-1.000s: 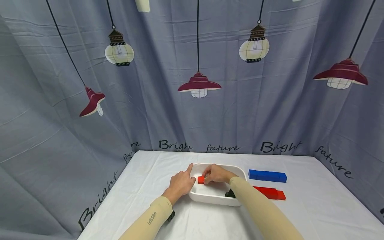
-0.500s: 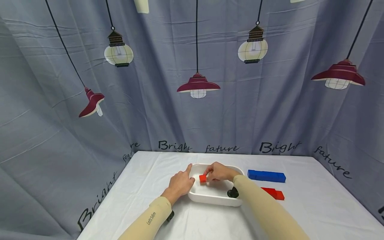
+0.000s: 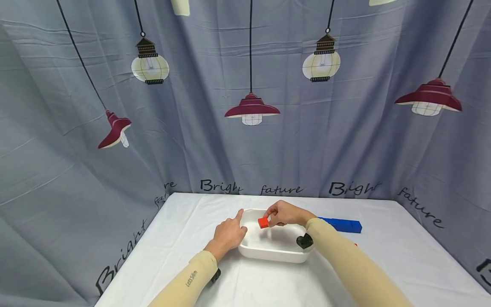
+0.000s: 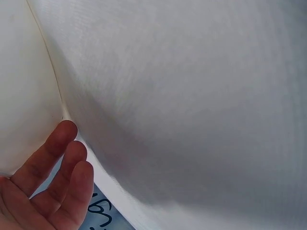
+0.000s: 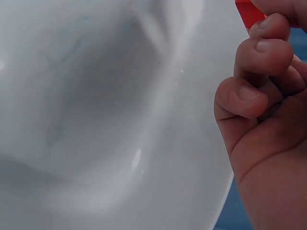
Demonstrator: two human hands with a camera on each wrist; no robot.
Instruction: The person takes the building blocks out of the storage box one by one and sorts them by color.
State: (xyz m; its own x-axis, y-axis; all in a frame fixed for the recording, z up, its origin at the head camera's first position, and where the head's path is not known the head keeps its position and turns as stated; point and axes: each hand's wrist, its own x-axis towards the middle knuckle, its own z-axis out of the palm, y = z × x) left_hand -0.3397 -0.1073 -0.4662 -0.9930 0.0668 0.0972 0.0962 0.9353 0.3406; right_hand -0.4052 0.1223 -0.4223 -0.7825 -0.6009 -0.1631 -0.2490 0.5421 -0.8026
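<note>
Right hand [image 3: 285, 213] pinches a red block [image 3: 263, 222] at its fingertips — block held in the air above the white tray [image 3: 268, 255], over its far-left part. Left hand [image 3: 228, 233] rests against the tray's left rim, fingers relaxed, index extended, holding nothing. Blue bar [image 3: 343, 225] lies on the table [image 3: 184, 221] right of the tray.

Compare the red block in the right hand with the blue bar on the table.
The red block is a small cube; the blue bar is long. The red block is pinched in the right hand above the white tray; the blue bar lies flat on the table, untouched, right of the tray. Both are plain, solid-coloured blocks.
</note>
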